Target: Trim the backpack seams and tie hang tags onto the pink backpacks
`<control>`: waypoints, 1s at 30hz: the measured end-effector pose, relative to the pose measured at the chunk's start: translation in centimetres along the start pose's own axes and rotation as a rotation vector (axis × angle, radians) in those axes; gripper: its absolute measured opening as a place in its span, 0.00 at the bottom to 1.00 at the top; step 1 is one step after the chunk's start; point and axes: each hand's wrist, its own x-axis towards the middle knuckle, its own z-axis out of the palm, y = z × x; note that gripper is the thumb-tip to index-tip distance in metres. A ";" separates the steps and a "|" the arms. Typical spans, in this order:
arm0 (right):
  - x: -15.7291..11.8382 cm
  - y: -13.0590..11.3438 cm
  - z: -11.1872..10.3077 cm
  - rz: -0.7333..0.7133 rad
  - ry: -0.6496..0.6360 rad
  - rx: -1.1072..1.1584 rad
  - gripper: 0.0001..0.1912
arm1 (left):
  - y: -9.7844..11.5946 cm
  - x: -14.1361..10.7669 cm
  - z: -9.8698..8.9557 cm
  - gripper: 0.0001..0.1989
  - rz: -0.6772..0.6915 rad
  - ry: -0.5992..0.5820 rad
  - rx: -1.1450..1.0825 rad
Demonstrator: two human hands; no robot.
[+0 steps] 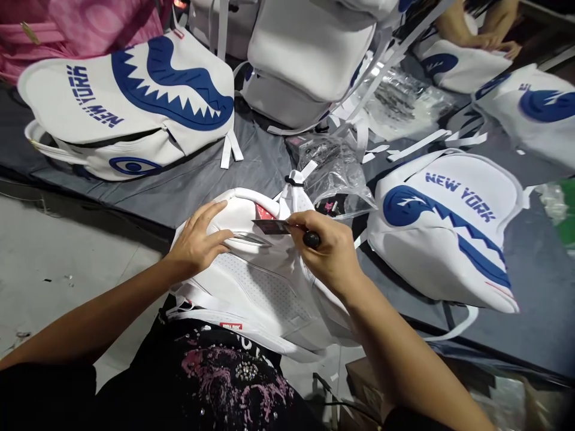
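Note:
A white backpack (265, 287) lies with its dotted mesh back panel up, against my body at the table edge. My left hand (197, 239) rests on its upper part, fingers apart and pressing on the white fabric. Over the same part, my right hand (327, 248) is closed around a thin, dark, flat card-like piece (272, 227). From that fist also sticks the rounded black end (311, 240) of something, perhaps a handle; the rest is hidden by my fingers. A red patch (266, 212) shows beside the strap, just behind the card-like piece.
White "NEW YORK" backpacks lie on the dark cloth-covered table at left (148, 102) and right (449, 233). A plain white one (309, 54) stands behind, near clear plastic bags (336, 170). Pink bags (90, 30) fill the back left. Another person's hands (494, 43) work at the far right.

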 end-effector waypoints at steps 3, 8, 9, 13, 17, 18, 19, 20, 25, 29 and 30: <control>0.2 -0.3 0.3 0.056 -0.228 -0.056 0.10 | -0.2 -0.6 0.1 0.10 0.050 0.088 0.018; 1.5 -2.2 2.2 0.092 -0.662 -0.209 0.12 | -0.2 -1.2 0.0 0.15 0.053 0.077 0.008; 1.9 -2.5 2.8 0.086 -0.724 -0.241 0.12 | -0.2 -1.3 -0.1 0.16 0.045 0.064 -0.027; 3.3 -2.9 4.6 0.090 -0.864 -0.393 0.13 | -0.5 -1.9 0.0 0.38 -0.221 0.061 -0.156; 3.9 -3.1 4.9 0.023 -0.977 -0.426 0.13 | -0.9 -2.5 0.0 0.43 -0.537 -0.132 -0.165; 3.9 -3.4 4.8 0.024 -0.975 -0.443 0.13 | -1.1 -2.6 0.0 0.41 -0.562 -0.170 -0.182; 4.0 -3.6 4.7 0.041 -0.949 -0.459 0.13 | -1.2 -2.6 -0.1 0.40 -0.580 -0.189 -0.199; 4.0 -4.0 4.8 0.066 -0.905 -0.459 0.13 | -1.3 -2.6 -0.2 0.40 -0.595 -0.195 -0.210; 5.5 -5.0 7.4 -0.002 -0.745 -0.246 0.13 | -1.7 -2.4 -0.7 0.38 -0.674 -0.205 -0.223; 6.2 -3.4 7.6 -0.136 -0.771 -0.265 0.13 | -2.0 -1.7 -1.1 0.36 -0.771 -0.246 -0.221; 5.8 -3.0 6.9 -0.089 -0.807 -0.321 0.13 | -2.0 -1.5 -1.1 0.36 -0.792 -0.253 -0.215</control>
